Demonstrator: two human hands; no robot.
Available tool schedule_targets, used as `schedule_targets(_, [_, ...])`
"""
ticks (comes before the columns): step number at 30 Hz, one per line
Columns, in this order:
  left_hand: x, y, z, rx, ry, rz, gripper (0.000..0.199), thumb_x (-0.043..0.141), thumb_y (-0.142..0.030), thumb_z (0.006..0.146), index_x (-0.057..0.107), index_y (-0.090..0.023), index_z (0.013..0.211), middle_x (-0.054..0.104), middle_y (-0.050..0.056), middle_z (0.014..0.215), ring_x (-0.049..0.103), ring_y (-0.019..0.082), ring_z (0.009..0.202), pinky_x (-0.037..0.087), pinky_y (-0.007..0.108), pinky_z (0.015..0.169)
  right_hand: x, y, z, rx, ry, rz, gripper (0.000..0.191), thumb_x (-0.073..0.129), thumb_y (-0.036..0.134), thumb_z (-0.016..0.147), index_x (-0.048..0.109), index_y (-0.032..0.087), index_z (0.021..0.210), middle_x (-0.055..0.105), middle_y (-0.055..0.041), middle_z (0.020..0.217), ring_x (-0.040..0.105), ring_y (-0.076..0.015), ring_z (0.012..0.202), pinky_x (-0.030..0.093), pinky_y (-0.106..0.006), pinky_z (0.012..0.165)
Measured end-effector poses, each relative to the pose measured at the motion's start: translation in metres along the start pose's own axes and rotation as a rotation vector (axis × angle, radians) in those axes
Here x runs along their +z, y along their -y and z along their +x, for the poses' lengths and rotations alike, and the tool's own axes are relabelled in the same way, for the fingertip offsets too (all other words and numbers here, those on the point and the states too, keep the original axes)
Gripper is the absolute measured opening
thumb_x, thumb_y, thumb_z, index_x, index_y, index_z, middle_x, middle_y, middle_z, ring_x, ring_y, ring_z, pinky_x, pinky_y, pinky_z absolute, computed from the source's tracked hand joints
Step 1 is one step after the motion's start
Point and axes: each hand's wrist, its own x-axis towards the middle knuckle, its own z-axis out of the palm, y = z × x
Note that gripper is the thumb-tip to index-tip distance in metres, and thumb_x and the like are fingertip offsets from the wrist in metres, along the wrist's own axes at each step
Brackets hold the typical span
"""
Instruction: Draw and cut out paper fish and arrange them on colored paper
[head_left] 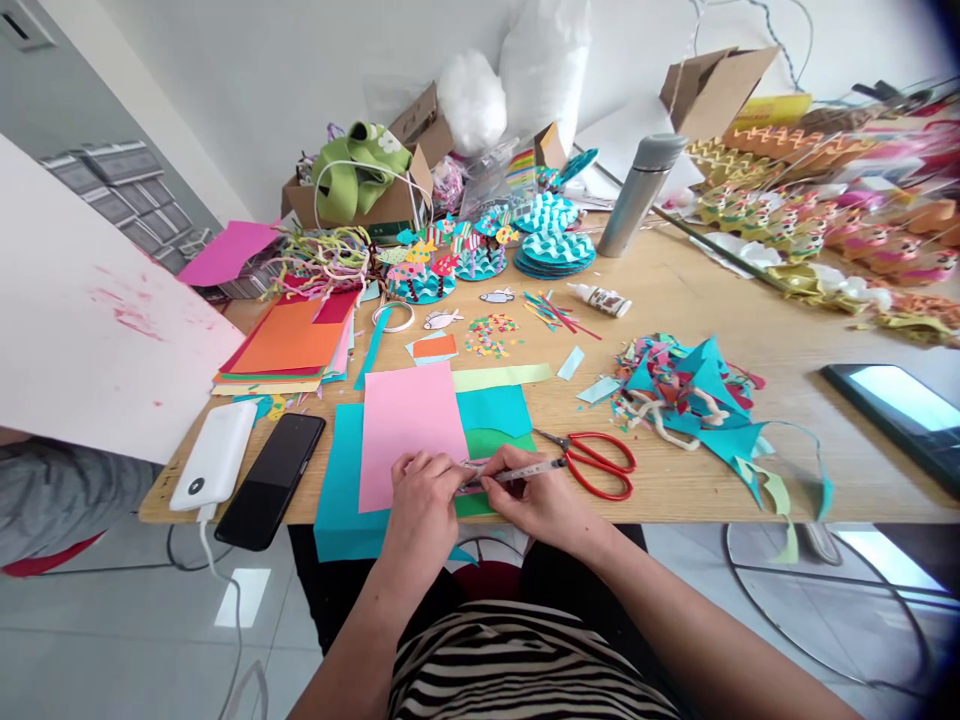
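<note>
My right hand (534, 500) grips a pale, slim pen (541, 467) with its tip low, near the pink paper's right edge. My left hand (427, 495) has its fingers bent and pressed together on the pink sheet (409, 420), close to the pen tip. A small pale piece seems to lie under the fingertips, mostly hidden. Beneath are a large blue sheet (341, 500), a teal piece (491, 408) and green paper (495, 440). Red-handled scissors (600, 465) rest just right of my right hand, slightly apart from it.
Left lie a black phone (274, 480), a white power bank (214, 455) and stacked coloured paper (292, 335). Paper scraps (675, 385) heap on the right. Behind are confetti (491, 335), fish cutouts (441, 319), a glue bottle (600, 299) and a flask (641, 195). A tablet (900, 420) sits far right.
</note>
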Motion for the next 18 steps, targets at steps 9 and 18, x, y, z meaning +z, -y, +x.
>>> schedule_targets(9, [0.0015, -0.0004, -0.0014, 0.015, -0.023, 0.029, 0.038, 0.046, 0.002, 0.082, 0.068, -0.026, 0.096, 0.065, 0.000, 0.086, 0.054, 0.019, 0.090, 0.026, 0.046, 0.105, 0.0002, -0.0004, 0.0008, 0.017, 0.030, -0.004, 0.009, 0.053, 0.024, 0.085, 0.058, 0.019, 0.080, 0.061, -0.0007, 0.067, 0.051, -0.0106, 0.052, 0.041, -0.022, 0.047])
schedule_targets(18, [0.0011, -0.0007, -0.0015, 0.009, -0.019, 0.044, 0.035, 0.046, 0.000, 0.082, 0.067, -0.025, 0.095, 0.064, -0.001, 0.085, 0.054, 0.018, 0.089, 0.026, 0.045, 0.107, 0.0000, 0.0004, 0.0014, 0.002, 0.040, -0.004, 0.009, 0.052, 0.023, 0.085, 0.059, 0.018, 0.081, 0.062, -0.0009, 0.069, 0.052, -0.0105, 0.054, 0.042, -0.022, 0.049])
